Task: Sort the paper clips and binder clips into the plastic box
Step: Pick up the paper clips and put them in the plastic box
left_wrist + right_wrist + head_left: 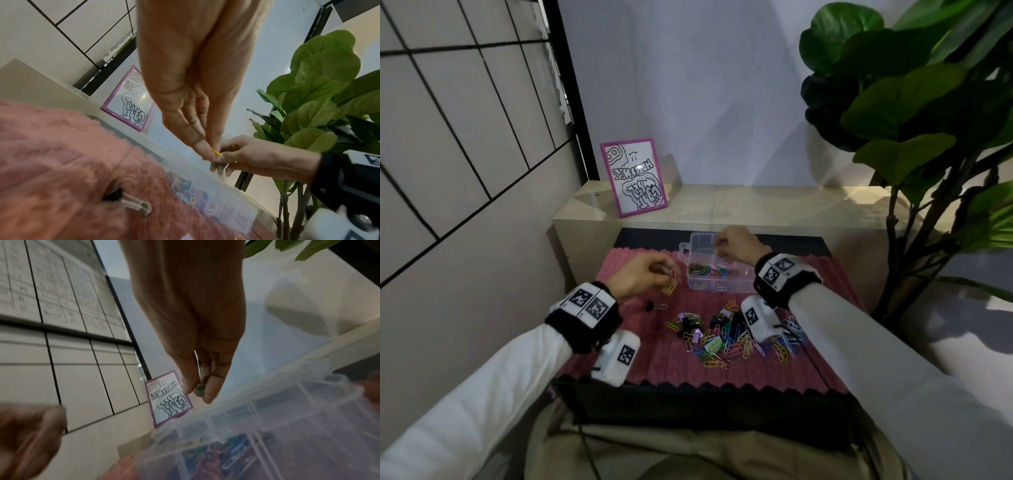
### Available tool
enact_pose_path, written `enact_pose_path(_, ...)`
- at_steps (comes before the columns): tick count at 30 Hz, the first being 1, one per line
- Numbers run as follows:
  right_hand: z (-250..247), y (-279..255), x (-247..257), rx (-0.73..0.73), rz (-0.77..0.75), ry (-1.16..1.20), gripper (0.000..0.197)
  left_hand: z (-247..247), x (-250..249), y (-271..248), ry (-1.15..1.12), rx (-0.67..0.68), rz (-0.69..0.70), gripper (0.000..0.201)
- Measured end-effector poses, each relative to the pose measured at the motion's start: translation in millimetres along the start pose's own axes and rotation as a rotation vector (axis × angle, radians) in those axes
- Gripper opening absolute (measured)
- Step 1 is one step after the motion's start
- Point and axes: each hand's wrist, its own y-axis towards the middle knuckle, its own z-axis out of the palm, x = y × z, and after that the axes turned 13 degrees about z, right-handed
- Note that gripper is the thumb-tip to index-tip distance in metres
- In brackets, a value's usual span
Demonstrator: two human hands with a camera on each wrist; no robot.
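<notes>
**Both hands pinching clips, one beside the box, one over it**

Head view: the left hand [640, 275], fingers bunched, pinches a yellow paper clip [670, 290] above the pink mat [640, 359], left of the clear plastic box [717, 270]. The right hand [736, 245] hovers over the box's far compartments; loose clips [732, 334] lie nearer.

Left wrist view: fingertips [205, 146] point down, nipping the yellow clip.

Right wrist view: thumb and forefinger pinch something small [199, 387], unidentifiable.

Your surface [722, 404] is dark and covered by a pink ribbed mat [640, 359]. On the mat, toward the far edge, stands the clear plastic box [736, 286] with coloured paper clips in one compartment. Nearer you lies a mixed heap of paper clips and binder clips [726, 334]. One black binder clip [655, 306] lies apart, left of the heap.
</notes>
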Motion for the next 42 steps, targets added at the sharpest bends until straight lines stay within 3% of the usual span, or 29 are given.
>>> enact_pose_path(4, 6.8, -7.0, -6.4, -0.081, -0.070, -0.147, 0.024, -1.6, -7.6, 25.3, 0.029, -0.055, 0.021, 0.023)
enact_pose_path(8, 4.3, -18.4, -23.6, -0.036, -0.134, -0.188, 0.043, 5.6, -18.5, 62.0, 0.099, -0.081, 0.079, 0.019)
enact_pose_path(12, 2.7, -51.6, -24.4, -0.115, -0.232, -0.167, 0.024, 21.9, -23.5, 92.9, 0.237, -0.077, 0.107, 0.014)
enact_pose_path(15, 15.5, -90.7, -19.1, 0.157, -0.408, -0.171, 0.012, 31.7, -15.5, 102.4, 0.403, 0.078, 0.080, 0.019)
enact_pose_path(18, 36.6, -104.3, -24.1, 0.366, -0.456, -0.363, 0.019, 34.6, -8.9, 97.3, 0.505, 0.174, 0.082, 0.024)
enact_pose_path(23, 46.9, -93.2, -25.6, 0.419, -0.416, -0.303, 0.014, 22.4, -12.1, 68.8, 0.516, 0.110, 0.174, 0.025)
enact_pose_path(27, 43.8, -84.9, -21.2, 0.439, -0.353, -0.158, 0.007, 12.2, -18.1, 37.9, 0.404, 0.083, 0.162, 0.025)
enact_pose_path(37, 18.9, -72.5, -16.7, 0.282, -0.211, 0.086, 0.014, 25.0, -3.1, -2.6, 0.242, 0.299, 0.072, 0.021)
enact_pose_path(42, 2.4, -59.3, -8.9, 0.232, -0.107, 0.179, 0.013, 27.7, -1.5, 4.0, 0.340, 0.261, 0.060, 0.024)
